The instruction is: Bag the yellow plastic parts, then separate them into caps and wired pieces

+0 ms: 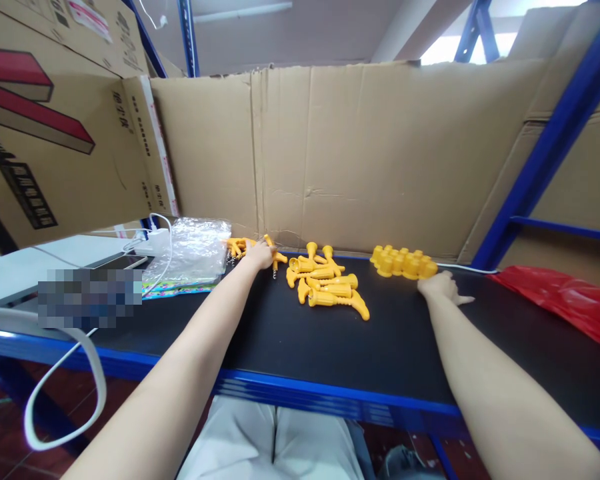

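Note:
My left hand (261,255) is at the far left-middle of the black table, its fingers closed round a yellow corkscrew handle (269,241) with a metal spiral pointing down. More yellow corkscrew handles (236,247) lie just left of that hand. At the right, my right hand (440,288) rests beside a block of yellow cup-shaped sleeves (403,262), touching its right end; one digit stretches outward and the other fingers are partly hidden. Between my hands lies a loose pile of yellow corkscrews fitted with sleeves (330,291).
Clear plastic bags (195,247) lie left of my left hand, near a white charger (155,241) and its cables. A red plastic bag (563,297) lies at the right. A cardboard wall (360,160) closes the back, and a blue frame post (545,133) rises at the right.

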The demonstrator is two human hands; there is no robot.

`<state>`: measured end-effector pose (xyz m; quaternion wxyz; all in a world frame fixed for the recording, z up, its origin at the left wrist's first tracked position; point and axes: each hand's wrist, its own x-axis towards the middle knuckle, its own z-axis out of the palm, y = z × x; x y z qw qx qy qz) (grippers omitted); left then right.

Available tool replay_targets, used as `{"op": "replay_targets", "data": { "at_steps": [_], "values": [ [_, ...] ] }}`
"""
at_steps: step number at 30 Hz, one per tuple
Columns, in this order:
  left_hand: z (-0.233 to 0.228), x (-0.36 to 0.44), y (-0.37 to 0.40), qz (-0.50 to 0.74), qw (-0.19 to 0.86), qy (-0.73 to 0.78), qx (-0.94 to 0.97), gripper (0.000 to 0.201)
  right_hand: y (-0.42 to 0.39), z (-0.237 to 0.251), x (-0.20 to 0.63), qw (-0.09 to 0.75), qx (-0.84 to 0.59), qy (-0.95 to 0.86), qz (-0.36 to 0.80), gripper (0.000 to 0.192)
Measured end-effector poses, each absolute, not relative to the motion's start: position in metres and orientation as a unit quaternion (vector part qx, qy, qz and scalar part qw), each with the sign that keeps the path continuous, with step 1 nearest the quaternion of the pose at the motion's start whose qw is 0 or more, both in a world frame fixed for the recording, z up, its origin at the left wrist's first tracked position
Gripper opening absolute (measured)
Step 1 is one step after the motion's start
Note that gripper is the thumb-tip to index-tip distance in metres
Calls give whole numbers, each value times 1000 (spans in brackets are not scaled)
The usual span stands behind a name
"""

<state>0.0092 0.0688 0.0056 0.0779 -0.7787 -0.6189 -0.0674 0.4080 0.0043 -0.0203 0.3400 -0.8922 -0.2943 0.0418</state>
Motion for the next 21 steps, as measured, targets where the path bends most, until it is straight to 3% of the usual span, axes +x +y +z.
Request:
{"op": "replay_targets", "data": {
  "at_steps": [5, 14, 21],
  "values": [
    [5, 9, 73, -64, 72, -664, -742, 41, 4, -19, 406, 381, -881, -281, 17, 51],
    [17, 31, 67, -166, 116, -662, -721, 39, -1, -22, 407, 495, -812, -289, -107, 43],
    [16, 83, 77, -165, -28, -566, -807, 36, 1, -14, 394, 508, -722, -422, -205, 35]
  ]
}}
